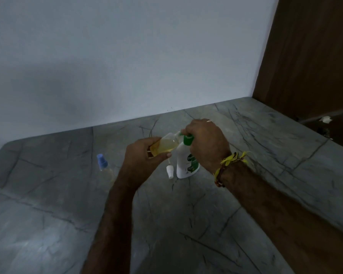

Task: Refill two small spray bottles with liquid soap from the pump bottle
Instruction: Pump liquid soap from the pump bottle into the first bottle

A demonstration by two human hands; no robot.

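My left hand [145,155] grips a small clear spray bottle [165,144] with yellow liquid in it, tilted so its open neck points at the green pump head. My right hand [205,141] curls over the green pump top of the white pump bottle [186,165], which stands upright on the grey counter [166,224]. A white spray cap [169,172] with its tube lies on the counter just left of the pump bottle. A second small clear bottle [105,169] with a blue cap stands further left.
A pale wall rises behind the counter. A brown wooden panel [309,56] stands at the right. A dark recess with a small white object [326,119] sits at the far right edge.
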